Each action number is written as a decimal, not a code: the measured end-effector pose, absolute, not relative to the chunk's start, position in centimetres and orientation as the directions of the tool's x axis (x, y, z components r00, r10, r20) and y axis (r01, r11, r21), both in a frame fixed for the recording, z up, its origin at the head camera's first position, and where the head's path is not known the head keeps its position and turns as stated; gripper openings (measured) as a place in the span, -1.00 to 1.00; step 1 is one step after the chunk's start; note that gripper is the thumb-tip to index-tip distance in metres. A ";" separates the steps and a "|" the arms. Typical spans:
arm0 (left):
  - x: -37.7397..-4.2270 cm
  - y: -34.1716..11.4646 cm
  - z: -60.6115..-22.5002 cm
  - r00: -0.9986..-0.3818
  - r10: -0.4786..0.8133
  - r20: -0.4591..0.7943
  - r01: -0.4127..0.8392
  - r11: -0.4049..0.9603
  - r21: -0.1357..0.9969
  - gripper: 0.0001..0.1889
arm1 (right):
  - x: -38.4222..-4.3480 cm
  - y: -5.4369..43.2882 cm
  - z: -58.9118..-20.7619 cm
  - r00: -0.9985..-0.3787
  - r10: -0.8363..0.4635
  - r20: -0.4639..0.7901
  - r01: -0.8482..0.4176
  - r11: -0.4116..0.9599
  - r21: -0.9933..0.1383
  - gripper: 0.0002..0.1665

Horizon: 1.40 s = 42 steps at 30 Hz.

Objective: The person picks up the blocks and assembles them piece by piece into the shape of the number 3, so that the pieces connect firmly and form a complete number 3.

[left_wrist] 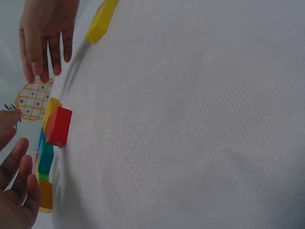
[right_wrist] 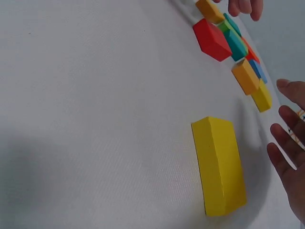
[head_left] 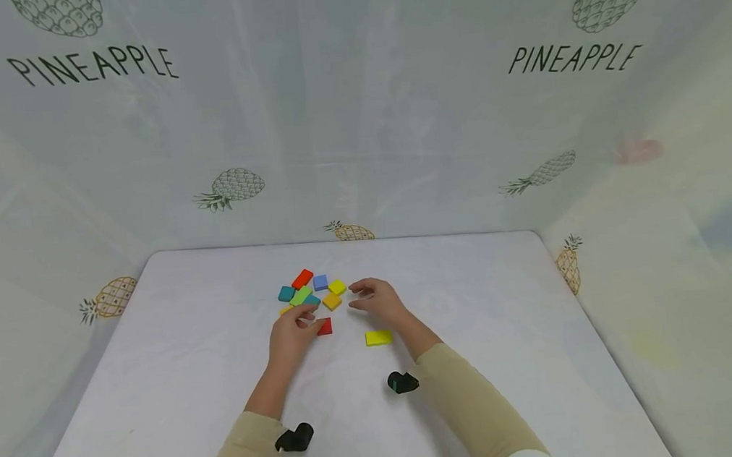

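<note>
Two hands at work over the white table point(head_left: 510, 303), seen as my own. My left hand point(head_left: 289, 337) is at the near side of a group of blocks, its fingers loosely bent and apart from the thumb. The nearer red block point(head_left: 326, 326) lies just beside the thumb tip; the left wrist view shows a gap between them. An orange block point(head_left: 285, 310) is partly hidden by this hand. My right hand point(head_left: 379, 301) is at the group's right, fingers and thumb apart, pointing toward a small yellow block point(head_left: 337, 287) and an amber block point(head_left: 332, 302). Farther left lie a blue block point(head_left: 321, 282), a farther red block point(head_left: 303, 279), a teal block point(head_left: 286, 293) and a green block point(head_left: 301, 295). A long yellow block point(head_left: 378, 338) lies nearer me, apart from the group, beside my right wrist
</note>
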<state>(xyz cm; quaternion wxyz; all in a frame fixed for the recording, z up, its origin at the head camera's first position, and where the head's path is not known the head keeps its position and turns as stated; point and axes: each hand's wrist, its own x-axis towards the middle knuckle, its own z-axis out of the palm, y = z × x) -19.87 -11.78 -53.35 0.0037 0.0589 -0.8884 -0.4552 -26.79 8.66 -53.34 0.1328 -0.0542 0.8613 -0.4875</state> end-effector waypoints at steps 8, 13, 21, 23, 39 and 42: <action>-19.8 -12.4 -54.2 -0.989 -0.129 -0.072 -0.132 0.561 0.817 -0.64 | -28.5 7.2 -54.2 -0.958 -0.225 -0.176 0.009 0.591 -0.807 -0.61; -19.5 -12.7 -54.5 -0.987 -0.136 -0.083 -0.146 0.557 0.818 -0.64 | -29.1 6.8 -55.1 -0.965 -0.202 -0.169 0.015 0.598 -0.801 -0.58; -19.2 -12.7 -54.6 -0.987 -0.125 -0.104 -0.157 0.562 0.812 -0.64 | -29.7 6.4 -56.5 -0.967 -0.181 -0.180 0.014 0.667 -0.744 -0.48; -19.2 -12.7 -54.6 -0.986 -0.127 -0.107 -0.160 0.557 0.815 -0.64 | -29.8 6.3 -56.7 -0.966 -0.204 -0.161 -0.026 0.693 -0.720 -0.42; -19.3 -12.4 -55.2 -0.991 -0.111 -0.070 -0.121 0.560 0.819 -0.66 | -30.2 6.1 -56.6 -0.961 -0.234 -0.146 -0.088 0.764 -0.640 -0.50; -19.3 -12.3 -55.3 -0.992 -0.106 -0.067 -0.115 0.557 0.823 -0.65 | -30.2 6.1 -56.7 -0.965 -0.216 -0.150 -0.068 0.756 -0.651 -0.55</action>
